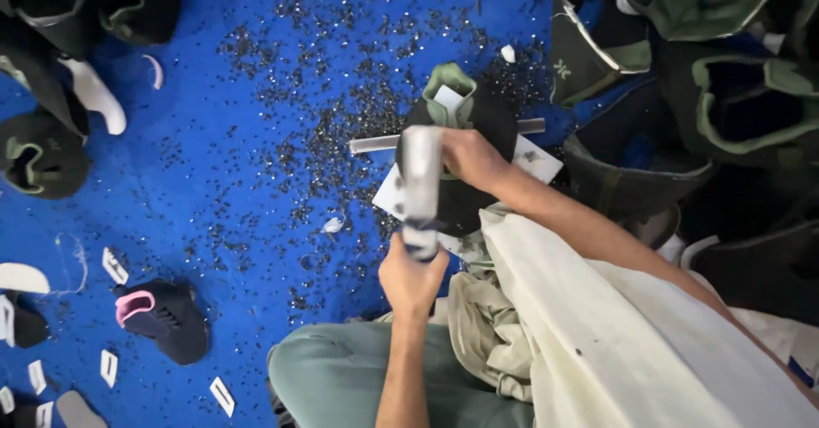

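Head view looks straight down on a blue floor (256,69) strewn with small dark specks. At the centre stands a black shoe upper (478,121) with a green lining, set over a metal bar (375,144) that sticks out to either side, with white paper (537,159) under it. The right hand (471,157) lies on this upper, fingers curled over its top and pressed to it. The left hand (411,279) is closed in a fist round the handle of a pale hammer-like tool (421,176), blurred, whose head lies across the near side of the upper and hides part of it. Cream cloth (597,326) drapes the lap at right. More black and green uppers (725,95) crowd the right edge, near the work. Others (43,151) lie at far left, well apart. A black shoe with pink lining (166,317) sits at lower left among white scraps (109,366).
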